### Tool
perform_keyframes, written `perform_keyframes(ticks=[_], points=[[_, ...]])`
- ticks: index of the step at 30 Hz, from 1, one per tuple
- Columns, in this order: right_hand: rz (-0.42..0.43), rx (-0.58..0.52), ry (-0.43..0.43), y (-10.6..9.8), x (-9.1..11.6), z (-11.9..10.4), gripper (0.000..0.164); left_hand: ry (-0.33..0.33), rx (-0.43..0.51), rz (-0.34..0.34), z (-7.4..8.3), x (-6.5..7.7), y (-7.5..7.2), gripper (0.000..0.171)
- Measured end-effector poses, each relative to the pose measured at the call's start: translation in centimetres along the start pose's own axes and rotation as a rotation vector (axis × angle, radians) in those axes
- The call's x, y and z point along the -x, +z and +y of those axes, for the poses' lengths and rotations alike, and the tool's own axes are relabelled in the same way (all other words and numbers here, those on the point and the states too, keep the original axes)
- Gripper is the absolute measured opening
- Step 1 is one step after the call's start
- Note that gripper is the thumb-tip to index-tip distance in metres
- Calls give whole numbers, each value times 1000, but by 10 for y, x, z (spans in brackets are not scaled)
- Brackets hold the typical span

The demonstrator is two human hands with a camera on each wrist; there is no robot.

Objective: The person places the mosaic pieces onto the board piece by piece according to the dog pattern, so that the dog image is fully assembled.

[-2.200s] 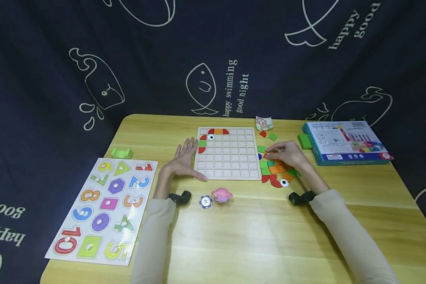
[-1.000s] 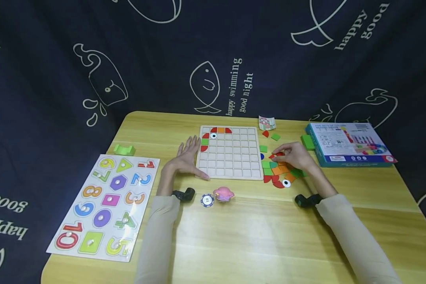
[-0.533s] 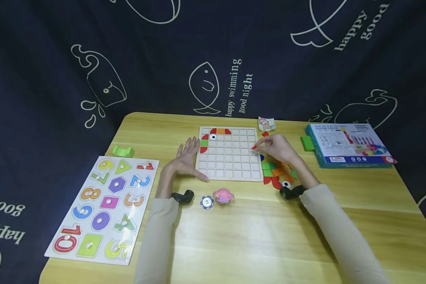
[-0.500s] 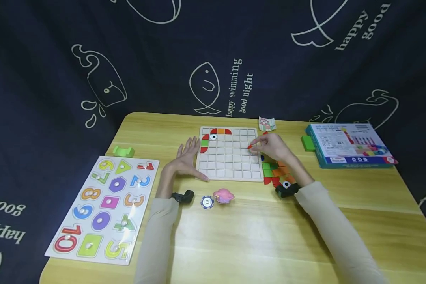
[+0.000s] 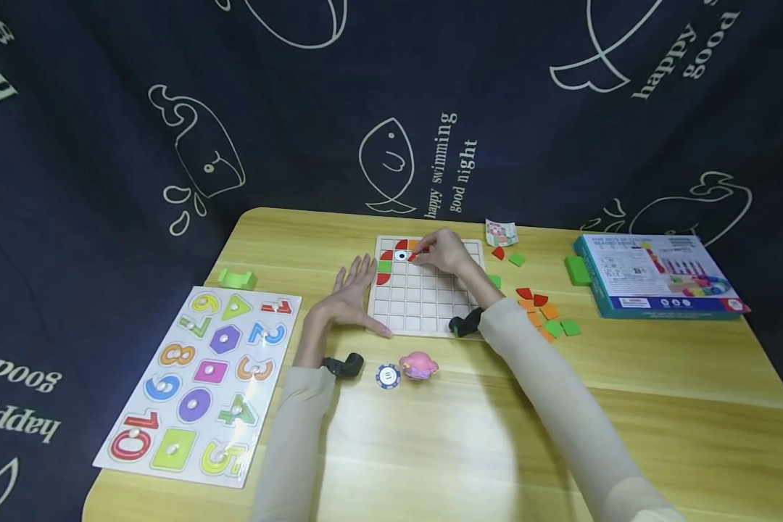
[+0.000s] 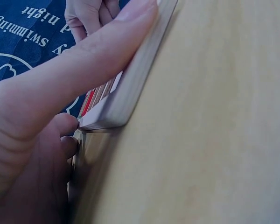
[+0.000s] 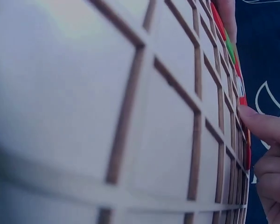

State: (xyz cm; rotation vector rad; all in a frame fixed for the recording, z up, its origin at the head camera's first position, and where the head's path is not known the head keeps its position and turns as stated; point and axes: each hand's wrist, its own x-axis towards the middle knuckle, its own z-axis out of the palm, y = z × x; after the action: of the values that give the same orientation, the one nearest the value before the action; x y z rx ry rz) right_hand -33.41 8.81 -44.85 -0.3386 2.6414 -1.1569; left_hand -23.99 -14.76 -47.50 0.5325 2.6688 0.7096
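Grid board (image 5: 404, 306) at hands (image 5: 349, 299) (image 5: 446, 250): wood, smooth, matt. Counter (image 5: 424, 449) beneath hands: wood-grained, glossy. Curtain (image 5: 300, 145) beyond hands: matt cloth.

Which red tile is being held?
The red tile pinched in the right hand, beside the eye tile; other visible red ones sit in the grid board or loose on the table.

A pale wood-grain table (image 5: 424, 449) carried a gridded board (image 5: 404, 304), which lay flat. Left of the board stood a small green block (image 5: 237, 280), with a number puzzle (image 5: 264, 391) to its left and nearer the viewer. Just in front of it sat a blue-and-white chip (image 5: 388, 376) and a pink toy (image 5: 419, 365). Near its far right corner lay a printed card (image 5: 500, 233); loose tiles (image 5: 549, 312) in red, orange and green were scattered to its right. Well right of it were a second green block (image 5: 577, 271) and a printed box (image 5: 665, 275).
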Motion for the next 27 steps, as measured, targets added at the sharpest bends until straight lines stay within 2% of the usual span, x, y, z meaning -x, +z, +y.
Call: perform_keyframes(ticks=[5, 12, 17, 22, 27], points=[[-12, -66, 1, -3, -1, 8, 23, -4, 5, 2, 1, 0, 1, 149], [-6, -138, 21, -3, 1, 11, 21, -4, 9, 8, 2, 1, 0, 148], [-3, -190, 32, -11, 8, 14, 27, 7, 6, 16, 3, 0, -1, 148], [37, -130, 35, -40, 30, 26, 29, 12, -6, 19, 3, 0, 0, 149], [121, -58, 116, -81, 66, 55, 29, 11, -3, 15, 2, 1, 0, 149]])
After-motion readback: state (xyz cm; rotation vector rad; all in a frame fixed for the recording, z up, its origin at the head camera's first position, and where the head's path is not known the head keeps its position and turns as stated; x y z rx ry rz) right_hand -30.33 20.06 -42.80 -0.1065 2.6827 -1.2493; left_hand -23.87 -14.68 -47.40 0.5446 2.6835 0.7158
